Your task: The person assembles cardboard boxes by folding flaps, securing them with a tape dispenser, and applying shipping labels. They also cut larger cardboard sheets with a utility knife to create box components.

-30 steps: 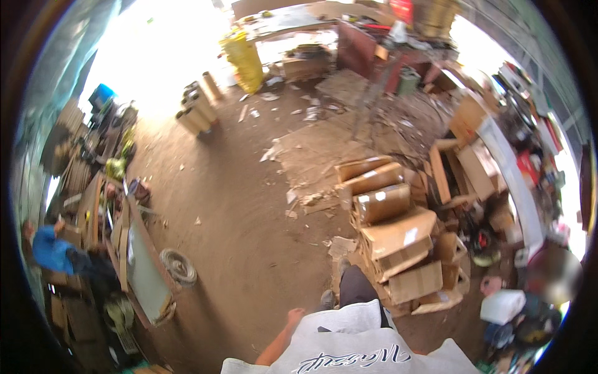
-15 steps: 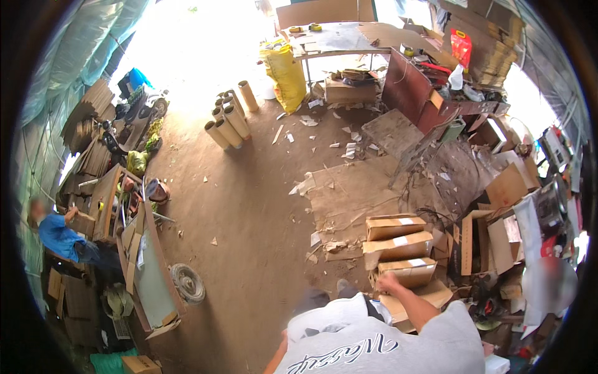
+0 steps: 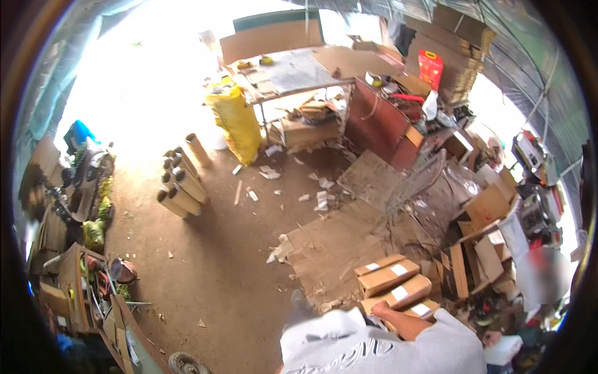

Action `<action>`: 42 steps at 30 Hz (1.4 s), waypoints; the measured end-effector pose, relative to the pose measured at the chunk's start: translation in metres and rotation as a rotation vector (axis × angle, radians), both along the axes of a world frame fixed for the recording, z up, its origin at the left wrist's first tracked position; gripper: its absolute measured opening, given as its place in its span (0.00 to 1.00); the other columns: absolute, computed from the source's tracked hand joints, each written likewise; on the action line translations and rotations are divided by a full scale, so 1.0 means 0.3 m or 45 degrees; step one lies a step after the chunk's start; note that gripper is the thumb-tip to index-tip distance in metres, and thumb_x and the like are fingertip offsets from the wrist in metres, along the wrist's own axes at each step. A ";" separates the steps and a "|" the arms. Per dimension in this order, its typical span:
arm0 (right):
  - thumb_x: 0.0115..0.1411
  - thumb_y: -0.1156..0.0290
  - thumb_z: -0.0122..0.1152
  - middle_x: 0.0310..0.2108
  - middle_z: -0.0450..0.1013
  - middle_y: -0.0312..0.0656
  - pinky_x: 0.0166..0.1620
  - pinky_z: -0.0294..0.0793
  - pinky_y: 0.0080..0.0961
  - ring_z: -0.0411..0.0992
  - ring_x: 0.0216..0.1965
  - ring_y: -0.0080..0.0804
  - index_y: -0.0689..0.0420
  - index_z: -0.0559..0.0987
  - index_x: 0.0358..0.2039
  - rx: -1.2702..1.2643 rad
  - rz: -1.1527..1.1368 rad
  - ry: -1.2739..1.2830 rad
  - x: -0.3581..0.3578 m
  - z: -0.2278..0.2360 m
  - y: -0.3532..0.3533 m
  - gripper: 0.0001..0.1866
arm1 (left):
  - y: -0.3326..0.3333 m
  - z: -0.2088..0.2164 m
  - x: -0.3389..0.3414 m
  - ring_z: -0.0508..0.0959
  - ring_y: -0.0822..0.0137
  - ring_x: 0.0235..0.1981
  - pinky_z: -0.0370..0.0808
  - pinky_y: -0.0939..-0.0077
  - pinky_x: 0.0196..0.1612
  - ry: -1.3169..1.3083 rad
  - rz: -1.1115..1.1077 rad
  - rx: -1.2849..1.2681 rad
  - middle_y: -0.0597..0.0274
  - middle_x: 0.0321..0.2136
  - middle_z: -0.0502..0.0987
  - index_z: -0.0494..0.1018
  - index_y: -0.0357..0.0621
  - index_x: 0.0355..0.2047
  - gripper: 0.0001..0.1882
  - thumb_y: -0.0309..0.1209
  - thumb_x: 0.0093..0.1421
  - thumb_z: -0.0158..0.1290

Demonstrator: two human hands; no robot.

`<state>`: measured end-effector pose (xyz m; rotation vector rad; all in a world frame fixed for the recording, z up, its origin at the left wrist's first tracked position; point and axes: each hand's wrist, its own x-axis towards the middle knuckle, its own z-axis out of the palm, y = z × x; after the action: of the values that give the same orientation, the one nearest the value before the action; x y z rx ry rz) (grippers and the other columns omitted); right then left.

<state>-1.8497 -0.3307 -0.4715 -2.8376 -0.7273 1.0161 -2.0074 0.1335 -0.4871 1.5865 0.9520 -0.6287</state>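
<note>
My right hand (image 3: 380, 309) reaches down to a row of long brown cardboard boxes (image 3: 398, 293) on the floor. Its fingers look curled at the near end of one box, though the fingertips are hidden. White labels show on the tops of the boxes, which lie side by side. My left hand does not show; my grey shirt (image 3: 374, 349) fills the lower edge. Flattened cardboard (image 3: 336, 243) lies on the ground just beyond the boxes.
Opened cartons (image 3: 489, 262) and clutter crowd the right. Ahead stand a work table (image 3: 293, 70), a yellow sack (image 3: 237, 121) and a red-brown cabinet (image 3: 380, 121). Several cardboard tubes (image 3: 184, 181) stand on the dirt floor. A wheel (image 3: 187, 363) is at the lower left.
The view has turned and shifted, moving the tubes and table left. The boxes appear closer together. My right hand remains at them; the person in blue at the left has mostly left view.
</note>
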 end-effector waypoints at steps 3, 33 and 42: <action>0.54 0.63 0.60 0.28 0.81 0.42 0.33 0.78 0.36 0.80 0.32 0.32 0.53 0.85 0.22 0.192 -1.044 0.555 0.056 0.073 0.024 0.11 | 0.161 0.019 0.248 0.80 0.63 0.23 0.78 0.69 0.26 -0.075 -0.043 -0.116 0.52 0.26 0.80 0.79 0.36 0.30 0.05 0.24 0.61 0.54; 0.57 0.75 0.61 0.30 0.80 0.41 0.32 0.79 0.26 0.79 0.28 0.26 0.64 0.80 0.35 1.199 -1.366 0.114 3.568 0.306 0.533 0.07 | 0.265 0.072 3.082 0.76 0.65 0.23 0.71 0.73 0.22 -0.066 -0.239 0.128 0.55 0.27 0.77 0.74 0.38 0.37 0.06 0.26 0.65 0.49; 0.62 0.63 0.60 0.18 0.75 0.38 0.13 0.64 0.28 0.71 0.13 0.26 0.53 0.80 0.23 1.525 -2.021 0.811 3.862 0.050 0.246 0.12 | 0.559 0.113 4.079 0.75 0.65 0.22 0.69 0.73 0.21 -0.188 0.234 -0.528 0.57 0.25 0.75 0.74 0.40 0.35 0.06 0.26 0.67 0.48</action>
<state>-0.6912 -0.2569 -0.4565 -1.1348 0.7152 0.6058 -0.7837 0.3012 -0.4532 1.1467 0.7864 -0.5313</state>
